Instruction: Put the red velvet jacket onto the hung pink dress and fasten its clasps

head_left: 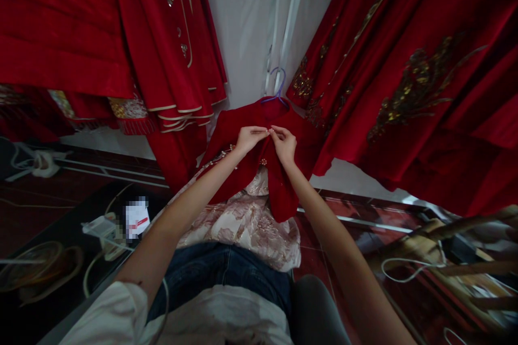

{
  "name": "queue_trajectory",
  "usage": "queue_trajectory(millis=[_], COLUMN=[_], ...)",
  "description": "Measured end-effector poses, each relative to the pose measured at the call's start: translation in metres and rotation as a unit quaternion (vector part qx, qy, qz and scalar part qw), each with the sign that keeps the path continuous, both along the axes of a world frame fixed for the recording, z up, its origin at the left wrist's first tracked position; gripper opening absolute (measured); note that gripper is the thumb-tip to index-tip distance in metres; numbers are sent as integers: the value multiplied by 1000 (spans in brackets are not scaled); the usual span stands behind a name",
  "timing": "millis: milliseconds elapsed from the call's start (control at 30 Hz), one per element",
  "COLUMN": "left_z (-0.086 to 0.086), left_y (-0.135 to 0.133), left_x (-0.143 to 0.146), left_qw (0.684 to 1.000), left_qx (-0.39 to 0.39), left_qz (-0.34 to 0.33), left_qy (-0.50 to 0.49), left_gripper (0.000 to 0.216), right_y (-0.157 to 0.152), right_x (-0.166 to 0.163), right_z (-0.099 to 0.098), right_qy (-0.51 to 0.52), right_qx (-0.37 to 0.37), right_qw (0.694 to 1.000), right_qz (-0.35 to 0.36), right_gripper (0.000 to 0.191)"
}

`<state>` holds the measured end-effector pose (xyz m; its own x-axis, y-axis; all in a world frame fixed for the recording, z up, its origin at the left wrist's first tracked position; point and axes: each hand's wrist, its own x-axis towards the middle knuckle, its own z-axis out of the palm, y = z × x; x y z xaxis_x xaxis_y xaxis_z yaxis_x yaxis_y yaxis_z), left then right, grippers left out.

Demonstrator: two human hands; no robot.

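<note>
Hands: from far off I see the left hand [253, 139] and the right hand [284, 144] close together, finger and thumb tips pinched on the front edges of a red jacket [253, 163]; I cannot tell if something tiny sits between them.
Lap: blue jeans [198, 272], with shiny pale pink cloth [238, 225] lying partly over them.
Jacket: just past the lap, its lower part over the pink cloth; a small shiny ornament [264, 161] sits on its front, just below the hands.
Left side: a dark worktop [68, 232] holds a round bowl [36, 264] and a white packet [136, 217].
Right side: a white cord [399, 279] curls near wooden bars [485, 268].
Hanger: purple hanger [280, 81], sticking up at the jacket's neck.
Hanging clothes: red clothes on the left [157, 59] and more red clothes on the right [437, 16], with gold patterns [413, 94].
Back: pale wall [238, 27].
</note>
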<state>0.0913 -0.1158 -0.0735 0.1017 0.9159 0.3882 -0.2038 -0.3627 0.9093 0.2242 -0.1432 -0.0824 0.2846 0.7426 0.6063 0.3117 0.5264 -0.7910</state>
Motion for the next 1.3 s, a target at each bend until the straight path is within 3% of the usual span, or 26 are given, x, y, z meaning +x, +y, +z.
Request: queue_trajectory(millis=[267, 500, 700, 933, 1033, 1167, 1233, 1300], left_z=[1, 4, 11, -1, -16, -39, -46, -49], left_y=[1, 2, 1, 7, -2, -25, -34, -39], left_x=[2, -2, -9, -5, 2, 10, 11, 9], left_qw=[998, 989, 968, 974, 987, 998, 995, 991], left_qx=[26, 73, 131, 152, 102, -48, -98, -117], left_qz=[39, 45, 42, 21, 39, 21, -12, -54], left_qy=[50, 121, 212, 169, 118, 23, -13, -33], left_gripper=[19, 17, 11, 11, 13, 23, 23, 28], right_y=[-11, 4, 7, -6, -20, -34, -36, -38], right_x=[2, 14, 16, 12, 6, 4, 7, 11], right_z=[6, -2, 4, 3, -18, -51, -58, -55], right_qy=[-42, -27, 10, 101, 131, -28, -87, -69], right_qx=[11, -14, -54, -96, -86, -70, -87, -124], right_qw=[999, 999, 995, 980, 972, 991, 990, 989], right_qz=[-29, 25, 83, 145, 172, 111, 65, 51], right_gripper=[33, 39, 38, 43, 48, 68, 65, 55])
